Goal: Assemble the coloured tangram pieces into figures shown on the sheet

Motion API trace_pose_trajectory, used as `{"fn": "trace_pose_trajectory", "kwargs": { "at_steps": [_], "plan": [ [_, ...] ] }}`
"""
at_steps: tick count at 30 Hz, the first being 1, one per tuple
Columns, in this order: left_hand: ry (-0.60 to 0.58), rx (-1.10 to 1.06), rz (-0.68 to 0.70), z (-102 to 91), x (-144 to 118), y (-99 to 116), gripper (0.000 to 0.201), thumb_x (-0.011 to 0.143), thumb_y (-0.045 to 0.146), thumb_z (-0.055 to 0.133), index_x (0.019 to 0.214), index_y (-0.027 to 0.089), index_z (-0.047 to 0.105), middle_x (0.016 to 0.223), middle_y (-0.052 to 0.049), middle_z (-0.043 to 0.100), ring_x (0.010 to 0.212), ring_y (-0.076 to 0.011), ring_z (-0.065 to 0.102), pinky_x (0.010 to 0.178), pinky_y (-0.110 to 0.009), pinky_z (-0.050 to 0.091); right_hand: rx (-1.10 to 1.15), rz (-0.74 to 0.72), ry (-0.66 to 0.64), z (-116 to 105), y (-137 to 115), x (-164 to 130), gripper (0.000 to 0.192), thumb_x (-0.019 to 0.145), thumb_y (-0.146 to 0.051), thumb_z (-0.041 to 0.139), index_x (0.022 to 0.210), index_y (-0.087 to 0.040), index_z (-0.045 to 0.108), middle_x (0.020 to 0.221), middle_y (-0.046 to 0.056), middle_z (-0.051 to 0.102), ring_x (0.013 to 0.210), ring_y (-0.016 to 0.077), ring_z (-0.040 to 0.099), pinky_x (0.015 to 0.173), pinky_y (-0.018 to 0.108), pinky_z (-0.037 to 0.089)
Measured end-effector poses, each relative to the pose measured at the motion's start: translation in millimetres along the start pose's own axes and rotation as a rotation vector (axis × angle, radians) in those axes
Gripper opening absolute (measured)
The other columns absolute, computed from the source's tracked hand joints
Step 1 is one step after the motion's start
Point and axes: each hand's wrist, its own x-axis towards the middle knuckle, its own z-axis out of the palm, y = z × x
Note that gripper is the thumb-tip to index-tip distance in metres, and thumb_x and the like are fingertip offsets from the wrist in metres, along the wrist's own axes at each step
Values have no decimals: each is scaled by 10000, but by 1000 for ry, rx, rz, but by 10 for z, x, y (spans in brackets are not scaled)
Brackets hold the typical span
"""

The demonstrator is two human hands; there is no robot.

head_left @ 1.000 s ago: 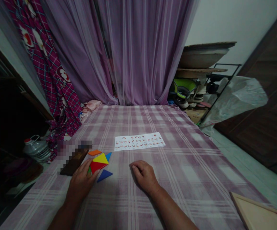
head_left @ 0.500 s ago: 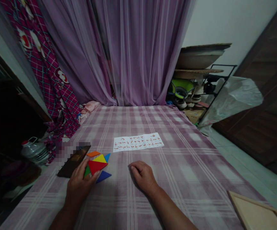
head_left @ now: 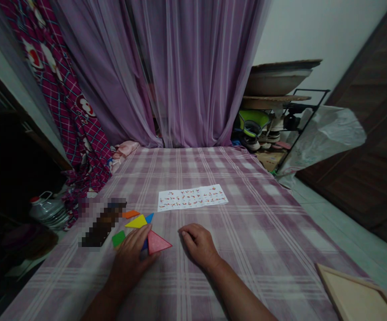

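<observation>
My left hand grips a red triangle tangram piece at its left edge, thumb below and fingers above. Under and beside that hand are a green piece and a dark blue piece, both partly covered. Just beyond the fingers lie a yellow triangle, a small blue triangle and an orange parallelogram. Curled on the cloth to the right, my right hand shows nothing in its fingers. A white sheet printed with small coloured figures lies farther back.
A plaid cloth covers the surface. At the left is a dark item, partly pixelated. A wooden tray stands at the lower right corner. Purple curtains hang behind, and a loaded rack stands at the back right.
My left hand has moved right, carrying the red triangle off the other pieces and turning it. More of the yellow and green pieces now shows. My right hand stays put.
</observation>
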Motion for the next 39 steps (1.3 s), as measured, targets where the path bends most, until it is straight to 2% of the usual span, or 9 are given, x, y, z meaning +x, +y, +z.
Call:
{"fn": "trace_pose_trajectory", "kwargs": {
  "at_steps": [4, 10, 15, 21, 39],
  "plan": [
    [10, 6, 3, -2, 6, -12, 680, 877, 636, 530, 1393, 198, 469, 1292, -136, 644, 1178, -297, 617, 1001, -427, 489, -4, 4, 1, 5, 6, -3, 232, 892, -217, 499, 885, -227, 731, 870, 47, 746, 846, 188, 673, 796, 304, 489],
    [39, 23, -131, -25, 8, -91, 678, 887, 657, 480, 1392, 204, 474, 1291, -132, 642, 1193, -321, 604, 1002, -450, 486, -13, 2, -19, -9, 1, -1, 230, 893, -208, 505, 890, -232, 734, 876, 46, 746, 850, 184, 675, 795, 298, 494],
    [85, 31, -181, -12, -5, -117, 717, 889, 651, 471, 1423, 174, 440, 1318, -148, 622, 1192, -321, 602, 991, -445, 494, -10, 8, -8, -5, 0, -2, 225, 892, -213, 505, 885, -232, 730, 868, 44, 745, 847, 187, 675, 799, 304, 495],
    [-11, 3, -144, 11, -12, -111, 677, 867, 667, 503, 1374, 219, 499, 1291, -122, 644, 1196, -322, 600, 1010, -456, 479, -12, 5, 0, 3, -1, -5, 236, 891, -216, 495, 880, -227, 730, 875, 50, 745, 843, 192, 675, 792, 310, 494],
    [-22, 121, 1, 121, -43, -179, 650, 900, 600, 497, 1377, 159, 501, 1314, -143, 635, 1214, -323, 592, 1047, -501, 434, 15, 11, -14, -5, -11, 0, 234, 892, -218, 493, 870, -211, 726, 861, 57, 743, 837, 196, 673, 788, 308, 480]
  ]
}}
